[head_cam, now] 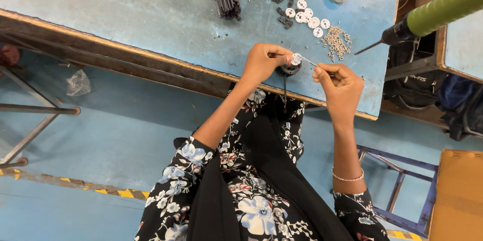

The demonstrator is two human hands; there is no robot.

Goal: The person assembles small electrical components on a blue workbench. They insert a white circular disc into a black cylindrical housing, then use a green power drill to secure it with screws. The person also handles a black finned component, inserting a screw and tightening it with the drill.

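At frame centre, our left hand [262, 62] pinches a white disc [296, 59] over the black part [290, 69]; our right hand [342, 86] pinches its wire [309, 61]. We judge steady, taut wire helps.

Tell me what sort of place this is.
Likely a small assembly workshop: a worn blue workbench with piles of screws, white discs and black finned parts, and a green power screwdriver hanging beside it.

Three black finned housings [228, 4] are lying on the blue table [126, 10]. Six loose white discs [308, 17] are sitting near one screw pile [336, 41]. One green-handled screwdriver [427, 17] is hanging overhead. Two hands are working.
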